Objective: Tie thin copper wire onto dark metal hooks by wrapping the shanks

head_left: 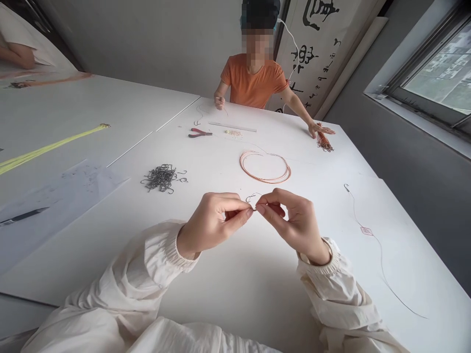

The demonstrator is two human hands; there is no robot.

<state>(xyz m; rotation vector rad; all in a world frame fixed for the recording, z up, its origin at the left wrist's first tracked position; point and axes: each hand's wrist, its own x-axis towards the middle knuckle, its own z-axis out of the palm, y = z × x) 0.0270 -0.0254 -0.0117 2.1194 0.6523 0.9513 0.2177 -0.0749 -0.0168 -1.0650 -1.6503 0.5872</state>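
My left hand (213, 220) and my right hand (290, 220) meet just above the white table (235, 294), both in cream sleeves. Each pinches with thumb and forefinger, fingertips almost touching. Between them sits a small metal hook (251, 198) that curls up above the fingertips; a thin line may run from it, too fine to make out. A coil of copper-coloured wire (265, 166) lies just beyond my hands. A heap of several metal hooks (162, 177) lies to the front left of my left hand.
A hook tied to a thin line (368, 233) lies at right. Red-handled pliers (199, 133), a ruler (231, 126) and small beads (233, 132) lie at the far side, where a person in an orange shirt (253, 83) sits. Yellow-green strands (47, 147) lie left.
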